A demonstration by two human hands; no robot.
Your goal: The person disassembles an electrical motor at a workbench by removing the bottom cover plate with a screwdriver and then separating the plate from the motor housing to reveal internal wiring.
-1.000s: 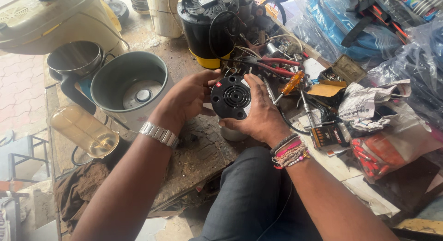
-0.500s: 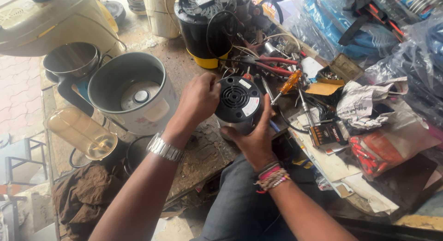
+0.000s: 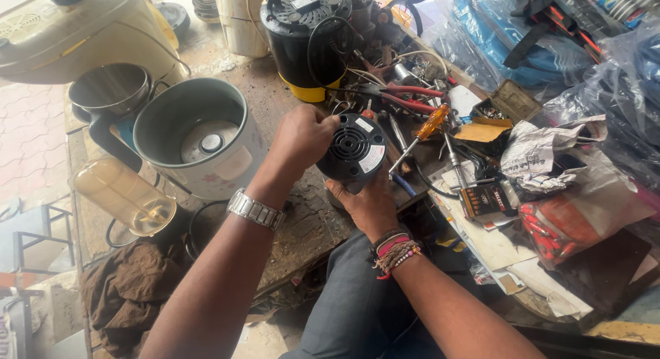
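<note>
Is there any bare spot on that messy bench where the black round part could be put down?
One bare patch of worn bench top lies between the grey cooker pot, the left hand and the right hand cupping the black motor base. Another strip runs between the pot and the black-and-yellow appliance. Right of the hands, screwdrivers, pliers, papers and bags crowd everything.

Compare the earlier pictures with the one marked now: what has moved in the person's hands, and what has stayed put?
The black round motor housing has been tipped, so its vented underside faces the camera more squarely. The left hand has shifted onto its upper left edge; the right hand now cups it from below. Nothing was let go. The grey pot, orange-handled screwdriver and bench clutter stayed as they were.
</note>
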